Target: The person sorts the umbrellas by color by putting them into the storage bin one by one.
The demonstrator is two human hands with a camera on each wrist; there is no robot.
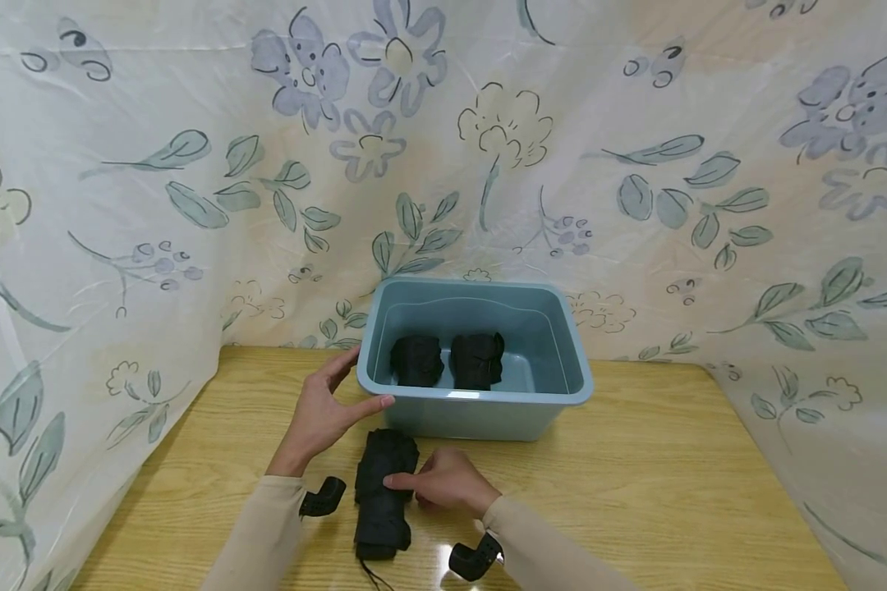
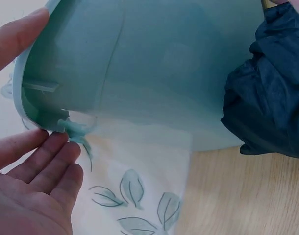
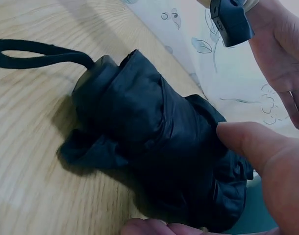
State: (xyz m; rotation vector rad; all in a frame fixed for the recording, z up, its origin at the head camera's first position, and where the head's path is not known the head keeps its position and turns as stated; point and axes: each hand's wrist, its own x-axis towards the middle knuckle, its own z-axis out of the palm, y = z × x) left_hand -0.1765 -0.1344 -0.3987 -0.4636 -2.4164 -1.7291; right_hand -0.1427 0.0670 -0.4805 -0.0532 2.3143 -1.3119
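Note:
A black folded umbrella (image 1: 384,492) lies on the table, its handle end and wrist cord toward me. My right hand (image 1: 451,483) grips it from the right side, thumb on top; in the right wrist view the thumb (image 3: 257,147) presses the black fabric and other fingers show at its lower side. My left hand (image 1: 325,414) holds the front left corner of a blue-green plastic bin (image 1: 480,419), with the thumb at the front rim and fingertips under the side rim in the left wrist view. Two black folded bundles (image 1: 417,361), similar in fabric, stand inside the bin.
The bin stands at the back of a light wooden table (image 1: 658,484). A floral curtain (image 1: 443,164) hangs behind the table and along both sides. Each wrist carries a small black camera (image 1: 324,497).

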